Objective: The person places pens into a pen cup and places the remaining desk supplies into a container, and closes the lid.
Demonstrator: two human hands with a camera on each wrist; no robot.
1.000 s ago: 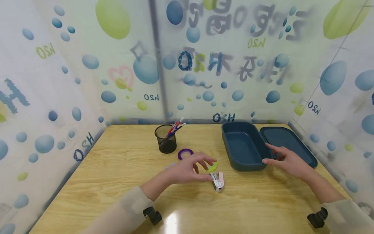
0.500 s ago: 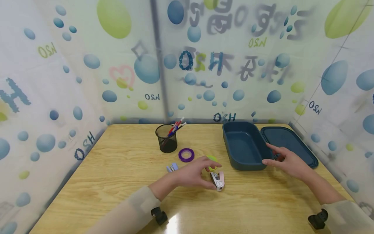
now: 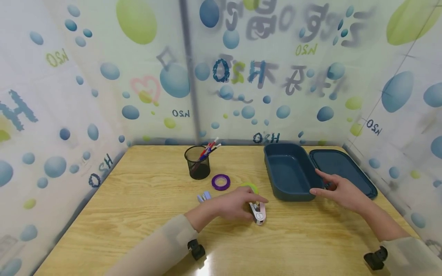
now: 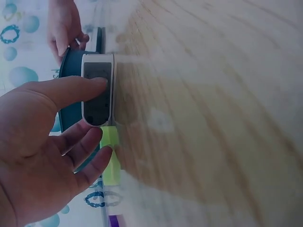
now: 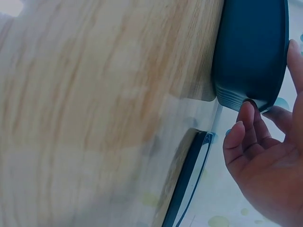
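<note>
My left hand [image 3: 235, 205] is at a small pink and white stapler [image 3: 259, 215] standing on the table. Its thumb lies along the stapler's dark base [image 4: 97, 94] in the left wrist view, while the index finger reaches over the far end; the index finger is hidden from the wrist view. The other fingers are loosely bent beside a yellow-green tape roll [image 4: 111, 163]. My right hand [image 3: 342, 193] holds the right wall of a dark blue box [image 3: 290, 172] with thumb and fingers at the rim. Nothing lies inside that box.
A matching lid [image 3: 340, 170] lies right of the box. Farther left are a purple tape roll [image 3: 220, 182], a light blue stapler [image 3: 204, 196] partly behind the left forearm, and a black mesh cup [image 3: 199, 168] of pens. Patterned cloth walls enclose the table.
My left hand has moved right, from beside the pink stapler until its thumb and index finger straddle it. The right hand has stayed at the box.
</note>
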